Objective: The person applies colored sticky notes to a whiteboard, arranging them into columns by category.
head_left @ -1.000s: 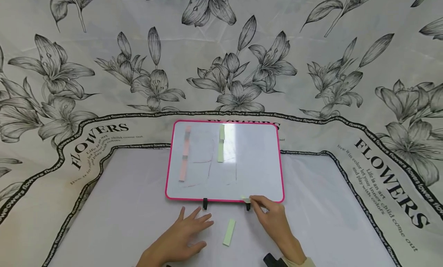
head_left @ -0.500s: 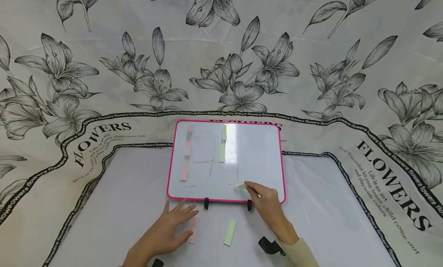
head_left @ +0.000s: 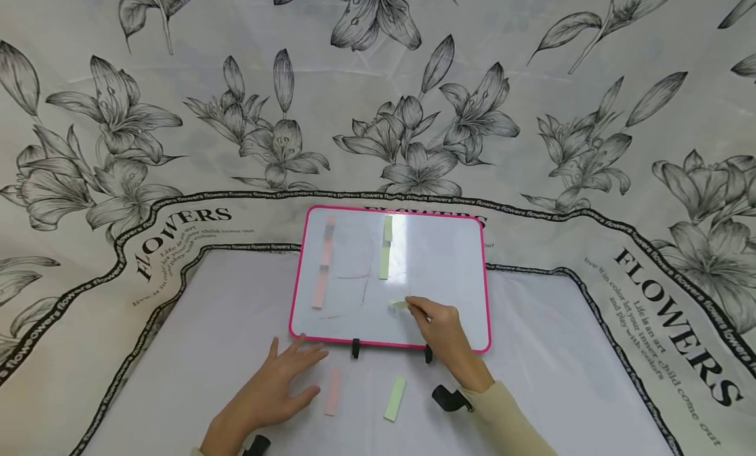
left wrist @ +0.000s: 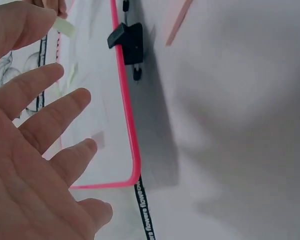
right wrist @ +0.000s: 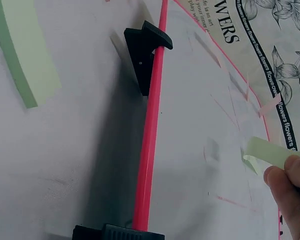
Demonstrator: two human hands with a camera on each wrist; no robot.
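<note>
Floral cloth (head_left: 496, 174) behind, plain white table (head_left: 543, 351) in front. Board (head_left: 445, 266) stands tilted on the table, pink rim, black clips (head_left: 356, 348) at the lower edge.

On it: pink strips (head_left: 319, 292) in a column at the left, green strips (head_left: 384, 262) in a shorter column near the middle. Loose pink strip (head_left: 333, 392) and loose green strip (head_left: 395, 399) lie on the table in front of the board.

Right hand (head_left: 443, 328) pinches one end of the held strip (head_left: 399, 305), also green, thumb against fingertips; the far end is free. It's in front of the board, below the green column and a bit right of it. Contact with the board: can't tell.

Left hand (head_left: 272, 384) holds nothing, fingers spread near the lower left corner. Can't tell if it touches the rim.

Step looks like placing the held strip on the board. Advice: turn it in line with the green column first, since it's lying crosswise now. Land the free end, then smooth toward the pinch so it doesn't curl. Press lightly; the board may rock on its clips. Left hand could brace the rim.
</note>
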